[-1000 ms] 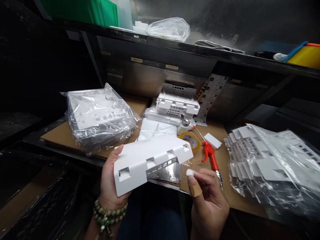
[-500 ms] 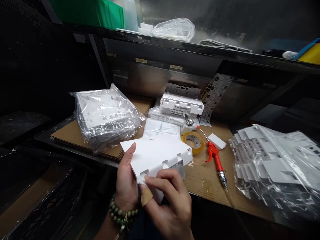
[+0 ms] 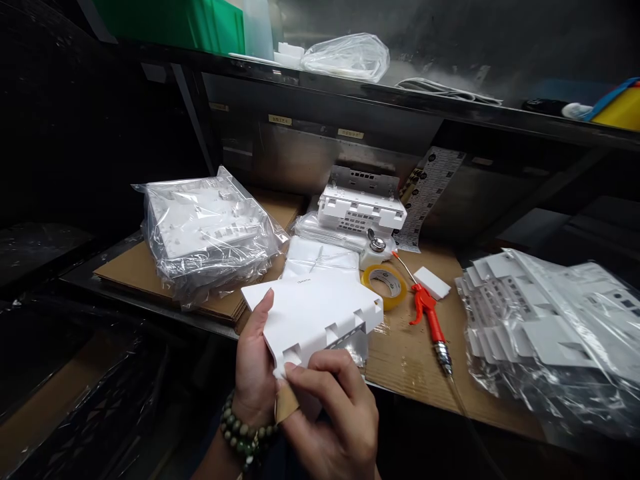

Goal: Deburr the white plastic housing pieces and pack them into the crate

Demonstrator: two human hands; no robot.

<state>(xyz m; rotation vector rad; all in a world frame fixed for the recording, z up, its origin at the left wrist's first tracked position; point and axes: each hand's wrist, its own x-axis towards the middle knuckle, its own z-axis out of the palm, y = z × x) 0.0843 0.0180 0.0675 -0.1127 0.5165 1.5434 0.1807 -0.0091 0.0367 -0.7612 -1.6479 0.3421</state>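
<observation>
Shelf: dark ledge point(image 3: 320, 79) crossing above the bench; its front edge overhangs the rear of my work area.
Bench cover: brown cardboard point(image 3: 400, 360) under most items.
Right bag: clear film point(image 3: 560, 393) around a row of overlapping white slotted panels point(image 3: 540, 317), at the bench's right side.
Left bag: crumpled clear film point(image 3: 220, 267) around white moulded parts point(image 3: 195, 213), on stacked cardboard.
Green bin: on the shelf point(image 3: 170, 23), cut off by the view; contents hidden.
White housing: in my hands, above the near bench edge point(image 3: 310, 307), tilted, notched edge toward me; it blocks part of the flat white packs point(image 3: 323, 257) behind.
Left hand: clamped on the housing's left end point(image 3: 255, 373), thumb on the upper face.
Right hand: at the housing's near corner point(image 3: 335, 413), thumb and forefinger pinched together; I cannot tell whether they grip the edge or a separate scrap. It covers part of the notched side.
Rear stack: white slotted parts point(image 3: 360, 210), behind the packs.
Air gun: red point(image 3: 427, 310), lying right of the housing.
Tape roll: yellow point(image 3: 399, 293), just beyond the housing.
Bottle: white, metal-topped point(image 3: 373, 255); contents hidden.
</observation>
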